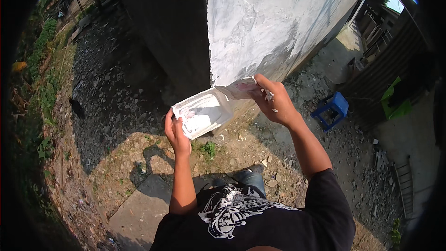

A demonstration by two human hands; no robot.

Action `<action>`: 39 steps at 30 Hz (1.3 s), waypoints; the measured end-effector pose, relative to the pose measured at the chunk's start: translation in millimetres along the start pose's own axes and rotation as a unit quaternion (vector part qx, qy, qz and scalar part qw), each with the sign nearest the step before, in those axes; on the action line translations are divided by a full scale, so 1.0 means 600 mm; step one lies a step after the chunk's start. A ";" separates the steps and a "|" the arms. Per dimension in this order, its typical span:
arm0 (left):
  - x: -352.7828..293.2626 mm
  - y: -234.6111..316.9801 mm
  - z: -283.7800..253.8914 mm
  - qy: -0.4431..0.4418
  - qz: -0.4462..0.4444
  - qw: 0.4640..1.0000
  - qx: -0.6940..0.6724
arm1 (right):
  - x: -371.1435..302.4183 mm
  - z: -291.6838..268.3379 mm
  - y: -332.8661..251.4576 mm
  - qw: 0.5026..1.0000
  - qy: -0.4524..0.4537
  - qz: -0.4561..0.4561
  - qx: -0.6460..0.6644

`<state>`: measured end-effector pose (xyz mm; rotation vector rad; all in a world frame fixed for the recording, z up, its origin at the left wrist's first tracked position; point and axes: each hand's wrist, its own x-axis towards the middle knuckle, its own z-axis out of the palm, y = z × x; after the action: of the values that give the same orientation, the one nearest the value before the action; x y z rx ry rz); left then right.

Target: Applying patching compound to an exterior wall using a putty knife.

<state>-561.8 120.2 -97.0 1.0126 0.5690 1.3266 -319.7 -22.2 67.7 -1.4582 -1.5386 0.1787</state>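
Observation:
My left hand [177, 132] is wrapped round the side of a rectangular clear plastic container [224, 103], tilted, with white paste [200, 117] smeared inside it. My right hand [274, 100], spotted with white paste, grips a thin flat scraper [242, 87], itself streaked with white. The scraper is at the container's far edge, close to the wall corner; whether it touches the wall I cannot tell. A white coat covers the upper part of the sunlit wall [269, 18], with rough grey patches lower down.
The wall's shaded side [162, 28] runs off to the left of the corner. A blue plastic stool [332, 110] stands on the right, near a green cloth or bag [395, 100]. A concrete slab [141, 211] lies at lower left, and stony ground surrounds my feet.

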 end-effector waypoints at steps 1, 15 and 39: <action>-0.001 0.004 0.006 0.003 0.022 1.000 0.008 | 0.007 -0.001 -0.026 0.992 -0.056 -0.029 -0.106; -0.053 0.095 -0.004 0.027 0.165 0.984 0.061 | 0.068 0.091 -0.091 0.845 -0.243 -0.322 -0.352; -0.068 0.081 0.018 0.046 0.170 0.979 0.100 | 0.021 0.137 -0.112 0.834 -0.374 -0.173 -0.368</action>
<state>-586.5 74.6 -58.4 1.2591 0.6277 1.6473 -421.3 10.2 77.2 -1.7455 -2.7048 -0.1009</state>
